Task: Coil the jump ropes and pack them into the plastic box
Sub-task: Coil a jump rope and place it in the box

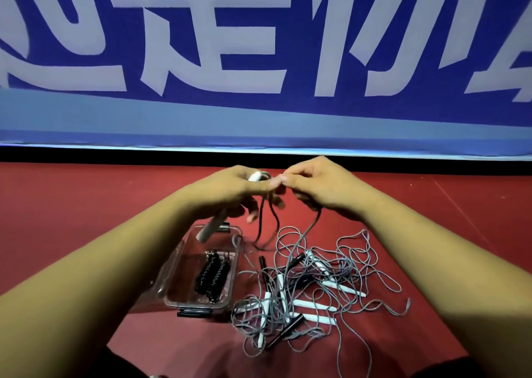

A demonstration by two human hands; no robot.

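My left hand (239, 190) grips the white handles (208, 229) of a jump rope, with loops of its grey cord hanging below the fingers. My right hand (319, 187) pinches that same cord (309, 228) beside the left thumb; the cord runs down to the floor. A clear plastic box (172, 291) stands open under my left forearm and holds a coiled black rope (213, 274). To the right of the box lies a tangled pile of grey ropes (316, 288) with white and black handles.
Everything sits on a red floor (86, 219). A blue banner with large white characters (259, 61) rises along the far edge. The box's black latch (194, 312) faces me.
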